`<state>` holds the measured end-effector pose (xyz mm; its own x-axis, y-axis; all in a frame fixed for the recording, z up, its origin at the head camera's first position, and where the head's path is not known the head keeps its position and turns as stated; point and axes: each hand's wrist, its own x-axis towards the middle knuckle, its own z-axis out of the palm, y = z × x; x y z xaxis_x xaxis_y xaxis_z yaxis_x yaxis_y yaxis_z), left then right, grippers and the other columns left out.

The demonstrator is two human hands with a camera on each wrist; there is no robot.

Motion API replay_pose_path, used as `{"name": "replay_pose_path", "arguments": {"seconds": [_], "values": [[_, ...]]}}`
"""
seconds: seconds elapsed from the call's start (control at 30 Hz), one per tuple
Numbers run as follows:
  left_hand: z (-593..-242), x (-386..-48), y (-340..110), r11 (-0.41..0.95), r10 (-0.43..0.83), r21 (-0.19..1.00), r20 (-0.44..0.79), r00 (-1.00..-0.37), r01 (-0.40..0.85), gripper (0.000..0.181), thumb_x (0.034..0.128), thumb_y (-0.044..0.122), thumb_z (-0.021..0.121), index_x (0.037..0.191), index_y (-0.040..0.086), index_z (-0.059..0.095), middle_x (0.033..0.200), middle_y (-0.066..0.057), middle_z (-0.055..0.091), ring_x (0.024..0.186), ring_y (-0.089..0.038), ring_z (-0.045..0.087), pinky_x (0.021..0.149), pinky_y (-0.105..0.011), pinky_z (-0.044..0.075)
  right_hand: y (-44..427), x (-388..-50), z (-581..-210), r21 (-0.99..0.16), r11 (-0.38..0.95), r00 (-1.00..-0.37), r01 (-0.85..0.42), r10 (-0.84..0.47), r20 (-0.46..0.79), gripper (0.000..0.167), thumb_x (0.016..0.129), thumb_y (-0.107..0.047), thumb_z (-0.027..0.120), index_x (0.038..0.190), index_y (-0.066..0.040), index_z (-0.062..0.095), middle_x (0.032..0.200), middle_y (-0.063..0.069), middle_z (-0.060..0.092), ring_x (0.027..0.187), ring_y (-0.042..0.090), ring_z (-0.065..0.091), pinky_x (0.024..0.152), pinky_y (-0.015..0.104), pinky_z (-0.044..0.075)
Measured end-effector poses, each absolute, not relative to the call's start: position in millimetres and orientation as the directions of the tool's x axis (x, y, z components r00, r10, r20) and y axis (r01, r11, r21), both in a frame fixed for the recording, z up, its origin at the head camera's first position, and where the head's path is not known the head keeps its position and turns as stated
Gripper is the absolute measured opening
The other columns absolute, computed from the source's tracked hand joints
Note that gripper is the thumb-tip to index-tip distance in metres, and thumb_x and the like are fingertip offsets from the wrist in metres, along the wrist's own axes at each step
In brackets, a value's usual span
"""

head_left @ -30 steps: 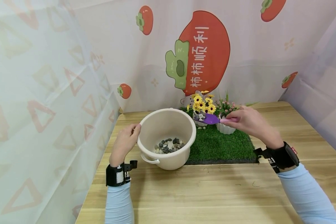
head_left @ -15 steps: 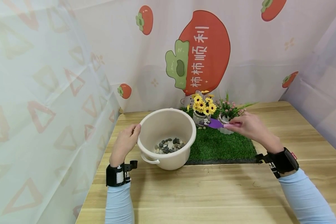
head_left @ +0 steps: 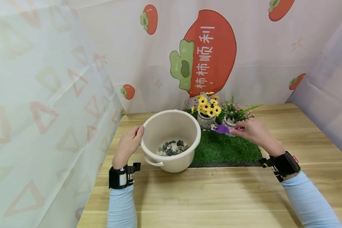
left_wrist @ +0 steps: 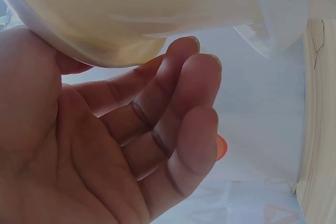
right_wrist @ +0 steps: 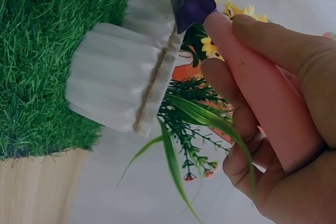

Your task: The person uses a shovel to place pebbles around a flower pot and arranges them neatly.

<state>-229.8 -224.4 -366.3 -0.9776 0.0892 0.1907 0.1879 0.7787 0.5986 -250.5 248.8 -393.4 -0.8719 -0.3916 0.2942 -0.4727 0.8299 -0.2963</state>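
Note:
My left hand point(head_left: 129, 143) pinches the rim of a beige bucket point(head_left: 175, 164) at its left side. In the left wrist view the other fingers point(left_wrist: 197, 135) curl outside the bucket wall. Several grey and pale pebbles point(head_left: 171, 151) lie on the bucket's bottom. My right hand point(head_left: 253, 131) grips the pink handle point(right_wrist: 268, 103) of a small shovel with a purple blade point(head_left: 222, 129). A few pebbles point(head_left: 212, 127) show at the blade's tip, low in front of the sunflower pot; whether all lie on the blade I cannot tell.
A pot of yellow sunflowers point(head_left: 205, 122) and a white pot point(right_wrist: 113, 80) of pink flowers stand on a green turf mat point(head_left: 225, 150), right of the bucket. The wooden table point(head_left: 205, 196) has patterned cloth point(head_left: 154, 69) behind it.
My right hand has lowered the shovel from in front of the sunflower pot's rim to near the turf, slightly to the right. My left hand has stayed on the bucket rim.

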Motion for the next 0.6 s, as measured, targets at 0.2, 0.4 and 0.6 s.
{"name": "replay_pose_path", "arguments": {"seconds": [0.2, 0.4, 0.6], "values": [[-366.3, -229.3, -222.8, 0.766, 0.09, 0.615, 0.182, -0.979, 0.185, 0.049, 0.1052, 0.047, 0.033, 0.13, 0.014, 0.061, 0.092, -0.009, 0.069, 0.075, -0.02, 0.061, 0.065, -0.032, 0.047, 251.4, -254.3, -394.5, -0.315, 0.85, -0.903, -0.421, -0.363, 0.229, 0.017, 0.091, -0.027, 0.07, 0.093, -0.011, 0.075, 0.075, -0.002, 0.069, 0.055, 0.007, 0.048, 0.053, 0.023, 0.036], [-366.5, -229.1, -223.2, 0.771, 0.087, 0.611, 0.176, -0.981, 0.178, 0.052, 0.1048, 0.05, 0.031, 0.131, 0.015, 0.06, 0.093, -0.008, 0.068, 0.077, -0.021, 0.061, 0.067, -0.032, 0.047, 251.0, -255.7, -390.7, -0.321, 0.866, -0.923, -0.384, -0.348, 0.163, 0.02, 0.093, -0.027, 0.067, 0.098, -0.008, 0.074, 0.08, 0.001, 0.069, 0.061, 0.009, 0.051, 0.058, 0.026, 0.038], [-367.2, -229.6, -223.2, 0.77, 0.085, 0.614, 0.169, -0.982, 0.173, 0.052, 0.1047, 0.05, 0.031, 0.131, 0.016, 0.06, 0.096, -0.008, 0.069, 0.081, -0.022, 0.062, 0.069, -0.033, 0.047, 249.3, -257.4, -387.5, -0.32, 0.875, -0.931, -0.364, -0.349, 0.106, 0.019, 0.094, -0.024, 0.066, 0.1, -0.008, 0.073, 0.08, 0.001, 0.067, 0.062, 0.012, 0.048, 0.061, 0.03, 0.035]]}}
